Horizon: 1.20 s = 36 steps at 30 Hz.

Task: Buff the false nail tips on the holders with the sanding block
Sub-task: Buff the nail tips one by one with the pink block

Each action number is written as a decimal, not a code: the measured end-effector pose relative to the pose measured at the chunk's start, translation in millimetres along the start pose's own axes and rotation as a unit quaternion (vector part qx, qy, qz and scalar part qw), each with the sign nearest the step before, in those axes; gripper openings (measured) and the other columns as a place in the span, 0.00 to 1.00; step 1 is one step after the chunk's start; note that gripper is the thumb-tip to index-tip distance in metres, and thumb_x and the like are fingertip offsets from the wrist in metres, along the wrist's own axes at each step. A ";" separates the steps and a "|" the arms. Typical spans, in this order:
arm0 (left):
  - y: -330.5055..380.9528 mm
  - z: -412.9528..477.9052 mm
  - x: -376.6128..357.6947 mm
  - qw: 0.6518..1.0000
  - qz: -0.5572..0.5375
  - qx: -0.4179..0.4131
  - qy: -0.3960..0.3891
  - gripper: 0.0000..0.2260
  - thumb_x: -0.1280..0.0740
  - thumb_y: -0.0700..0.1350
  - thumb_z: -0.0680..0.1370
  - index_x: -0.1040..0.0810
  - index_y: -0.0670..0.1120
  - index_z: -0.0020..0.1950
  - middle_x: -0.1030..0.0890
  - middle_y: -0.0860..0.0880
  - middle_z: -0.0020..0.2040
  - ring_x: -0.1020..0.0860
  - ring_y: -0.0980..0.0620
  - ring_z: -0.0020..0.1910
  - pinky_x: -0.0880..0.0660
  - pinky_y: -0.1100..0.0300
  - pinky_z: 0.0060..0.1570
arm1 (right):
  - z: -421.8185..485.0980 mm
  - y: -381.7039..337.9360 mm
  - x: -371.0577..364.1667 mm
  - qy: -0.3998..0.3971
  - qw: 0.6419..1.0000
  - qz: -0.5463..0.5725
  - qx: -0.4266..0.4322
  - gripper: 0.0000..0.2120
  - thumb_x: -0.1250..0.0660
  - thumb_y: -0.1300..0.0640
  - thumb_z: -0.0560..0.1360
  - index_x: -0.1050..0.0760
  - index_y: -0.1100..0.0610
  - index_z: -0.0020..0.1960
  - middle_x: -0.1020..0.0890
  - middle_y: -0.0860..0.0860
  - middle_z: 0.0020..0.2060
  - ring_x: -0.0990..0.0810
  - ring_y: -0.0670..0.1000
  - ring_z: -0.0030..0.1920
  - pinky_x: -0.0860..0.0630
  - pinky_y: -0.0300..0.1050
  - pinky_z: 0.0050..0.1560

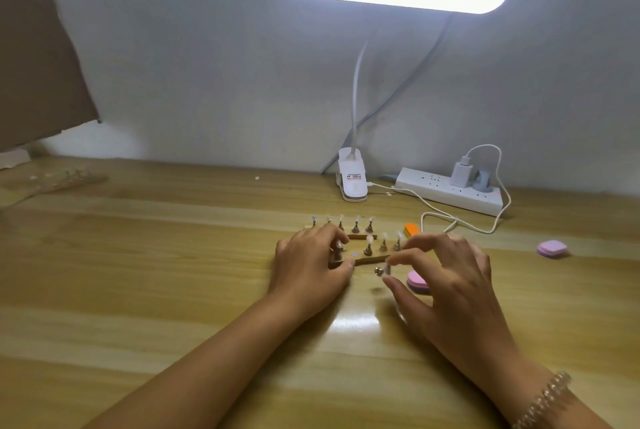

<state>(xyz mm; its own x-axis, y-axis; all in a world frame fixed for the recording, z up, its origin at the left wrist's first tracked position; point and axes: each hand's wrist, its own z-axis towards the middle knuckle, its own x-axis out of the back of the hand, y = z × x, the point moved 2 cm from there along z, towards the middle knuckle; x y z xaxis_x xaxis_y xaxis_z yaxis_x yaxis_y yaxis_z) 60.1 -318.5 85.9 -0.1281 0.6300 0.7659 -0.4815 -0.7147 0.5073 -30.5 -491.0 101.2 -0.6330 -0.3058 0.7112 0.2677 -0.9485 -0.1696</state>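
Two wooden bases stand mid-table, each carrying small metal holders tipped with clear false nails. My left hand (310, 264) grips the left end of the near base (372, 258). The far base (356, 236) sits just behind it. My right hand (446, 276) pinches one loose holder with a nail tip (382, 271) between thumb and forefinger, just in front of the near base. A pink and purple sanding block (417, 281) lies partly under my right hand. An orange block (412, 229) lies behind my right fingers.
A second pink and purple block (552, 249) rests at the right. A white clip lamp (353, 183) and a white power strip (450, 191) with a trailing cable stand at the back by the wall. A cardboard box (38, 58) fills the far left.
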 end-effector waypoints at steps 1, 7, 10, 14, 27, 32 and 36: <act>-2.3 2.2 0.4 1.000 -0.009 0.015 -0.001 0.11 0.30 0.54 0.76 0.25 0.56 0.57 0.24 0.61 0.50 0.25 0.56 0.55 0.34 0.57 0.57 | 0.1 0.3 -0.1 0.004 1.000 0.005 -0.002 0.06 0.26 0.50 0.71 0.19 0.48 0.47 0.21 0.47 0.50 0.23 0.51 0.51 0.34 0.57 0.60; 12.2 -6.8 7.7 0.989 0.019 -0.099 0.110 0.12 0.29 0.50 0.73 0.24 0.50 0.55 0.23 0.53 0.50 0.28 0.52 0.50 0.31 0.57 0.50 | -0.2 2.5 0.3 0.001 0.999 0.027 -0.022 0.06 0.26 0.48 0.73 0.21 0.46 0.47 0.22 0.39 0.41 0.23 0.45 0.45 0.33 0.55 0.60; 26.3 -18.2 2.8 0.982 0.016 -0.187 0.028 0.11 0.31 0.52 0.74 0.24 0.51 0.55 0.22 0.56 0.51 0.29 0.56 0.48 0.30 0.60 0.45 | 1.0 1.9 3.4 0.006 0.999 0.042 -0.029 0.06 0.26 0.50 0.72 0.21 0.47 0.47 0.22 0.40 0.38 0.22 0.44 0.42 0.31 0.56 0.58; 22.5 -14.6 2.7 0.981 -0.060 -0.175 -0.056 0.04 0.33 0.52 0.79 0.23 0.56 0.52 0.20 0.59 0.49 0.27 0.59 0.41 0.26 0.57 0.42 | 1.4 -0.5 4.2 -0.031 0.997 0.067 -0.021 0.08 0.27 0.48 0.72 0.20 0.49 0.49 0.21 0.40 0.38 0.21 0.44 0.40 0.29 0.54 0.56; 12.5 -7.1 -5.1 0.972 -0.157 -0.103 -0.139 0.06 0.37 0.52 0.74 0.23 0.62 0.47 0.17 0.64 0.47 0.26 0.64 0.32 0.33 0.62 0.37 | -2.8 10.7 3.6 -0.068 0.993 0.006 -0.101 0.07 0.32 0.50 0.75 0.27 0.48 0.51 0.25 0.42 0.42 0.25 0.48 0.43 0.30 0.48 0.44; 8.9 -5.9 -7.7 0.971 -0.149 -0.110 -0.148 0.06 0.35 0.52 0.77 0.19 0.59 0.51 0.22 0.70 0.39 0.26 0.64 0.34 0.28 0.59 0.38 | -2.7 -3.5 0.9 -0.060 0.986 0.150 -0.042 0.11 0.37 0.43 0.76 0.29 0.44 0.56 0.26 0.41 0.43 0.23 0.46 0.34 0.24 0.45 0.34; 6.8 -3.5 -7.6 0.967 -0.168 -0.111 -0.154 0.07 0.34 0.48 0.80 0.18 0.56 0.54 0.21 0.64 0.42 0.27 0.61 0.34 0.29 0.58 0.39 | -2.8 -2.3 0.8 -0.078 0.982 0.171 -0.027 0.14 0.40 0.42 0.77 0.28 0.45 0.59 0.25 0.40 0.47 0.21 0.45 0.38 0.22 0.47 0.36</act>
<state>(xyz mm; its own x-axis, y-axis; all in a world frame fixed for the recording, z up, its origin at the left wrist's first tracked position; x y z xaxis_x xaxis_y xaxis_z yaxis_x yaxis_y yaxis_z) 54.7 -327.1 82.2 0.3169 0.6702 0.6711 -0.6300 -0.3802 0.6772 -33.7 -489.3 100.2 -0.3927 -0.5939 0.7022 0.4037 -0.7974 -0.4486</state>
